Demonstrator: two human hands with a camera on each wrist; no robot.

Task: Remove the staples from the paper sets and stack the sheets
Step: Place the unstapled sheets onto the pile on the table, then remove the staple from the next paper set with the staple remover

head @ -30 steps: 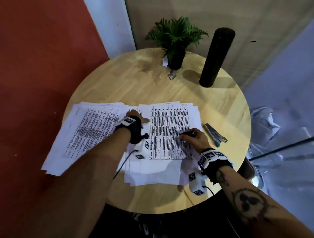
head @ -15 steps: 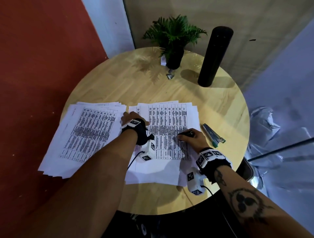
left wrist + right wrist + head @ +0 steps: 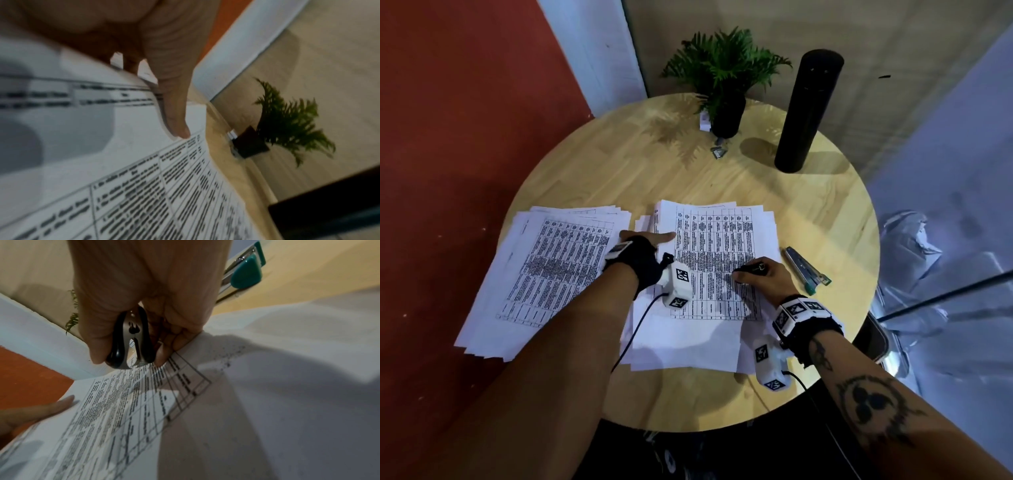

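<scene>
Two piles of printed sheets lie on the round wooden table [image 3: 808, 212]: a fanned left pile [image 3: 551, 270] and a right pile [image 3: 715, 253]. My left hand [image 3: 654, 238] is at the right pile's left edge. Its thumb [image 3: 176, 116] lies on top of the top sheets [image 3: 144, 178] and its fingers are under the lifted edge, pinching them. My right hand [image 3: 743, 272] grips a black staple remover [image 3: 131, 340] and rests its fingertips on the printed table of the top sheet [image 3: 127, 410]. The remover's metal jaws point down at the paper. I see no staple.
A teal and metal stapler [image 3: 806, 272] lies just right of the right pile. At the back of the table stand a potted fern [image 3: 726, 85] and a tall black cylinder [image 3: 808, 109], with small metal bits [image 3: 719, 152] by the pot. A red wall is on the left.
Both hands keep their places on the right pile. Only the head view has shifted slightly.
</scene>
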